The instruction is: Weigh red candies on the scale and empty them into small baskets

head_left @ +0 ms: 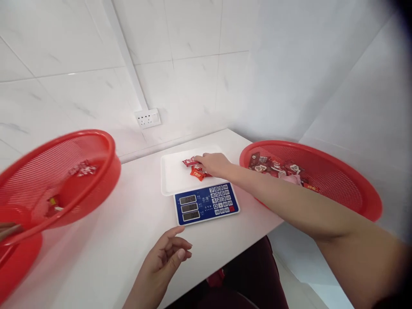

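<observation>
My right hand [215,165] reaches over the white weighing pan [172,176], its fingers closed on a red wrapped candy [189,161]. Just below it lies an orange-red wrapped candy [197,174], with more red wrappers partly hidden under my hand. In front of the pan is the scale's blue panel [206,204], with number keys and three small displays whose digits are hard to read. Nearer to me, my left hand [169,257] hovers before the panel with loosely curled fingers apart, holding nothing.
Right of the scale, a red basket [341,195] holds several wrapped candies [277,167]. At left, a tilted red basket [106,180] contains a few wrapped pieces. Another person's hand [8,229] is at its rim. A wall socket [148,118] is behind the white table [135,206].
</observation>
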`<control>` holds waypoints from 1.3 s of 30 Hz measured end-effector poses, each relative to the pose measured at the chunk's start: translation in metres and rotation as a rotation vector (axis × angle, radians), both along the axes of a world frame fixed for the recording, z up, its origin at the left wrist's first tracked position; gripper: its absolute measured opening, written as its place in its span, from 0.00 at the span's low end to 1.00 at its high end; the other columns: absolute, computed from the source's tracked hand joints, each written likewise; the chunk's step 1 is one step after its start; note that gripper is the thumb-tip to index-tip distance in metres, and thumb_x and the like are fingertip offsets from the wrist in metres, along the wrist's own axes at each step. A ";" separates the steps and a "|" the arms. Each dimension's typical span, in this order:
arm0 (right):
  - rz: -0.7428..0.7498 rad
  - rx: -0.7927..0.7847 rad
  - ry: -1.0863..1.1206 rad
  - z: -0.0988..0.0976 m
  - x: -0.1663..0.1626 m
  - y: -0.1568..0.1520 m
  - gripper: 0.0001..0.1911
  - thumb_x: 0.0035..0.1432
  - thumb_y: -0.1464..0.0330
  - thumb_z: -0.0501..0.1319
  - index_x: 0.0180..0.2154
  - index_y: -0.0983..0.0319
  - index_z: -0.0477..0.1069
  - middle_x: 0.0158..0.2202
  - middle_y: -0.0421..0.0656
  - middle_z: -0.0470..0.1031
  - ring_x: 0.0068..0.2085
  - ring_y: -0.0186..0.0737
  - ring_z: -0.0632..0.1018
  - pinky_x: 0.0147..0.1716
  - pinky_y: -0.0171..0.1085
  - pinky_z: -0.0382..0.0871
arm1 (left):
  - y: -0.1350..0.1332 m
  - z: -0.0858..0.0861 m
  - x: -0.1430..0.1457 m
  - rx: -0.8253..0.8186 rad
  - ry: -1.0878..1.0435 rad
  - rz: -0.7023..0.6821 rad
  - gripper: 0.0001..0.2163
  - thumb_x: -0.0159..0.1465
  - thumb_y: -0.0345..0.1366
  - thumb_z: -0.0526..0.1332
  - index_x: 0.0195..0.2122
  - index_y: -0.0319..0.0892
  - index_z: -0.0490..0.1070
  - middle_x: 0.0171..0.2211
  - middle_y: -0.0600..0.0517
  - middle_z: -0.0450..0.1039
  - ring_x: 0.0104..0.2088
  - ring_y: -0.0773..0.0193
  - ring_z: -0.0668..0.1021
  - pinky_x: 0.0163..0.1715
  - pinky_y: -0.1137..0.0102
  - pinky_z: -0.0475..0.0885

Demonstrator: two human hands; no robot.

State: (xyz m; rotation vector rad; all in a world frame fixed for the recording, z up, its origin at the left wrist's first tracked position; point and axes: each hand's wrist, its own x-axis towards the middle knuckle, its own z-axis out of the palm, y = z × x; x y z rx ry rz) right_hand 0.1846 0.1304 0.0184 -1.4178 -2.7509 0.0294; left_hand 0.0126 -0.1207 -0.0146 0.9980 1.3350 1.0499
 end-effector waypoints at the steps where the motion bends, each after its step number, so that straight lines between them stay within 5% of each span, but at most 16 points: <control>1: 0.005 0.008 -0.025 -0.001 -0.004 0.002 0.18 0.62 0.62 0.49 0.53 0.56 0.63 0.44 0.49 0.73 0.38 0.46 0.75 0.29 0.37 0.59 | -0.002 0.001 -0.002 -0.010 0.013 0.020 0.18 0.58 0.45 0.62 0.49 0.49 0.69 0.35 0.52 0.75 0.36 0.62 0.76 0.42 0.66 0.71; 9: -0.169 -0.113 0.156 0.007 0.038 -0.006 0.21 0.63 0.66 0.46 0.56 0.60 0.58 0.52 0.51 0.71 0.47 0.49 0.73 0.37 0.39 0.64 | -0.009 -0.009 -0.022 -0.040 0.067 -0.036 0.17 0.61 0.44 0.59 0.50 0.49 0.68 0.38 0.50 0.75 0.39 0.60 0.77 0.45 0.63 0.70; 16: -0.375 -0.290 0.445 0.025 0.081 -0.040 0.12 0.56 0.65 0.56 0.42 0.59 0.70 0.34 0.42 0.77 0.31 0.38 0.77 0.32 0.36 0.68 | -0.005 -0.015 -0.017 -0.079 0.075 -0.241 0.16 0.62 0.41 0.57 0.52 0.49 0.67 0.41 0.49 0.74 0.43 0.58 0.75 0.48 0.60 0.68; 21: -0.365 -0.239 0.478 0.023 0.089 -0.045 0.13 0.56 0.60 0.56 0.40 0.58 0.72 0.32 0.43 0.77 0.33 0.40 0.77 0.33 0.38 0.67 | -0.005 -0.014 -0.011 -0.104 0.135 -0.371 0.16 0.63 0.41 0.56 0.53 0.50 0.65 0.45 0.49 0.73 0.46 0.60 0.74 0.48 0.62 0.68; 32: -0.370 -0.281 0.497 0.021 0.073 -0.051 0.14 0.55 0.59 0.56 0.40 0.58 0.72 0.30 0.42 0.76 0.31 0.39 0.75 0.30 0.36 0.67 | -0.010 -0.015 -0.014 -0.123 0.176 -0.377 0.17 0.63 0.41 0.56 0.53 0.51 0.67 0.45 0.49 0.73 0.46 0.59 0.74 0.47 0.62 0.69; 39: -0.292 -0.305 0.533 0.011 0.075 -0.049 0.21 0.59 0.56 0.52 0.51 0.55 0.69 0.36 0.42 0.77 0.34 0.40 0.77 0.35 0.39 0.71 | -0.007 -0.015 -0.011 -0.125 0.202 -0.425 0.17 0.63 0.39 0.56 0.54 0.52 0.66 0.46 0.50 0.73 0.47 0.60 0.74 0.49 0.62 0.68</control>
